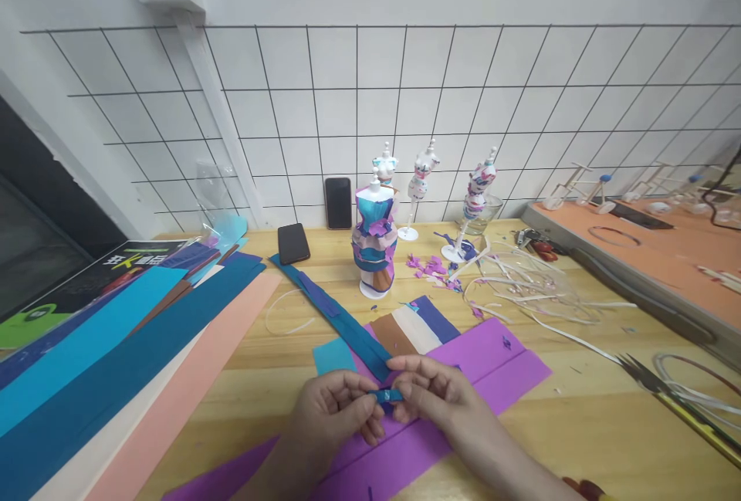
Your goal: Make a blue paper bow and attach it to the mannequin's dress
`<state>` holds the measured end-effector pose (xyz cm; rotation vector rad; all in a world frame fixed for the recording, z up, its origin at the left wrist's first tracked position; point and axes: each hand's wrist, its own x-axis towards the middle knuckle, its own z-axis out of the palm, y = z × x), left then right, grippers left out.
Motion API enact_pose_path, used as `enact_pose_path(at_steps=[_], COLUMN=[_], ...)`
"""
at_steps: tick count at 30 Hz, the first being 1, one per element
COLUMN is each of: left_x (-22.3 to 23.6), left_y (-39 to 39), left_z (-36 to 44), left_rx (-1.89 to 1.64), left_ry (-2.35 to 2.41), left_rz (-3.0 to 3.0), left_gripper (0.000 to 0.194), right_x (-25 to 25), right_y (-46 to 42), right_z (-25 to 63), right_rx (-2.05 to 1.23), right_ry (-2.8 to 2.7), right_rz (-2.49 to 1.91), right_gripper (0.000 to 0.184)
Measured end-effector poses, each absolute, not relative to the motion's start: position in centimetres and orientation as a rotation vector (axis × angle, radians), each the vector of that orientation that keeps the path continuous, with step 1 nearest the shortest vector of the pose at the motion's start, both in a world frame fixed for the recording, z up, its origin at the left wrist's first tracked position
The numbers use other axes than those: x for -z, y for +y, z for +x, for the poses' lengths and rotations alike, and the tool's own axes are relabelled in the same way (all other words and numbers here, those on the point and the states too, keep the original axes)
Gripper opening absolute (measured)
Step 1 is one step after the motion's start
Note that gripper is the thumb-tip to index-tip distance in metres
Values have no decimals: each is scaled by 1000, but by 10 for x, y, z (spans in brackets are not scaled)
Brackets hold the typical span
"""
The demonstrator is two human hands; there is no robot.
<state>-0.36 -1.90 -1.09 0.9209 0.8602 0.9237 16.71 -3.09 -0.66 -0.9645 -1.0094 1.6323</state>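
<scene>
Between the fingertips of both hands is a small folded piece of teal crepe paper. My left hand pinches its left end, and my right hand pinches the right end. Beneath the hands lies a long purple crepe paper sheet with a crease along it. A teal strip runs diagonally up to the left from the hands. Just beyond are brown, cream and dark blue paper pieces. Farther back stands a small mannequin dressed in layered coloured paper.
Long crepe paper strips lie at left. Two phones are near the tiled wall. Several bare-stand mannequins, a glass, purple scraps and tangled pale strips sit at the back right. Scissors lie at right.
</scene>
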Motion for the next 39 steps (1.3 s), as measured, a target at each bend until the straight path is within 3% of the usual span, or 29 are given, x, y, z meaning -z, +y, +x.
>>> enact_pose_path(at_steps=[8, 13, 30, 39], left_x=[10, 15, 8, 9], left_y=[-17, -18, -17, -17], left_z=[-7, -4, -5, -5], left_rx=[-866, -956, -984, -993], left_ry=[820, 856, 931, 903], left_rz=[904, 985, 1029, 1000], left_gripper=[24, 30, 17, 27], right_x=[3, 4, 10, 6], right_y=[-37, -34, -40, -43], right_z=[165, 167, 161, 157], right_rx=[-1455, -1506, -1464, -1563], right_ry=[-1236, -1149, -1203, -1221], right_rz=[-1048, -1096, -1132, -1082], right_gripper=[17, 21, 20, 21])
